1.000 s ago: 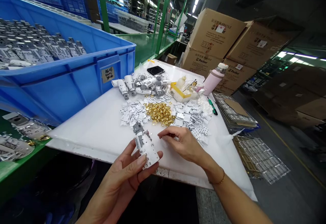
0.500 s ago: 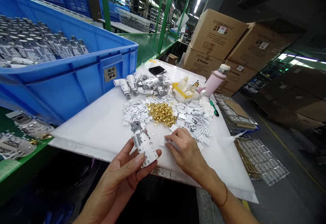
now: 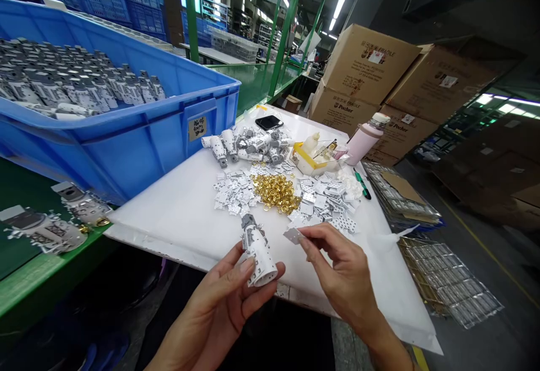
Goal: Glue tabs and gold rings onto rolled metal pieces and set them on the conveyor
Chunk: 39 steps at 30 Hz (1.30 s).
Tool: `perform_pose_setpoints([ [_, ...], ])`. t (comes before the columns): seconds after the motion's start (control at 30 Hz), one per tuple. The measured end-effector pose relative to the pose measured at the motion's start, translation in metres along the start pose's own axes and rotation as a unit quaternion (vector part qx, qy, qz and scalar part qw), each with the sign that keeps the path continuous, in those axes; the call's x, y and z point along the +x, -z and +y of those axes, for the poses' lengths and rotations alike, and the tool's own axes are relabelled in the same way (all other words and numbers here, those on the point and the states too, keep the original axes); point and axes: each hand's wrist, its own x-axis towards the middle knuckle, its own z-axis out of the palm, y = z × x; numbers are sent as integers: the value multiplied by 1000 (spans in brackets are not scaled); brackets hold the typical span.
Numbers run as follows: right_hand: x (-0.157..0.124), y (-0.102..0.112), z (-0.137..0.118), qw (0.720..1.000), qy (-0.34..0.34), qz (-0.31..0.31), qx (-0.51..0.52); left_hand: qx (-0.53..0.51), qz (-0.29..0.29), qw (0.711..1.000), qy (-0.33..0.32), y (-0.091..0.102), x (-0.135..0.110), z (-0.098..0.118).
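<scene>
My left hand (image 3: 240, 289) is closed around a white and grey cylindrical plastic part (image 3: 259, 256), its open round end tilted toward me. Between the thumb and fingers of my right hand (image 3: 337, 267) is a small flat grey plate (image 3: 292, 235), held just above the white work surface and apart from the cylinder. Beyond my hands lie a heap of gold rings (image 3: 276, 192), a pile of small white plates (image 3: 327, 199) to its right and another pile of small white pieces (image 3: 236, 191) to its left.
A large blue crate (image 3: 160, 146) full of similar parts stands at left. More cylinders (image 3: 253, 146), a phone (image 3: 269, 122), a yellow-edged tray (image 3: 307, 163), a pink bottle (image 3: 365, 143) and a green pen (image 3: 363, 184) lie toward the back. Cartons (image 3: 371, 62) are stacked behind.
My right hand has lifted the small plate off the work surface. The cylinder in my left hand has turned so its open end shows more. The whole view has shifted slightly.
</scene>
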Motion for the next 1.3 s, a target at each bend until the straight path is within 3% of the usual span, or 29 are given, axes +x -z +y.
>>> perform_pose_setpoints([
  [0.1,-5,1,-17,996,78,44,5,-7,-35,999,25,-2,-1,-6],
  [0.27,-12,-3,-29,984,168,41,-36,-25,-57,997,44,-9,-5,-9],
  [0.7,-17,0,-27,970,220,35,-99,-25,-55,997,54,-10,-4,-10],
  [1.3,-19,14,-17,931,318,-74,-164,19,-45,998,28,0,3,-12],
])
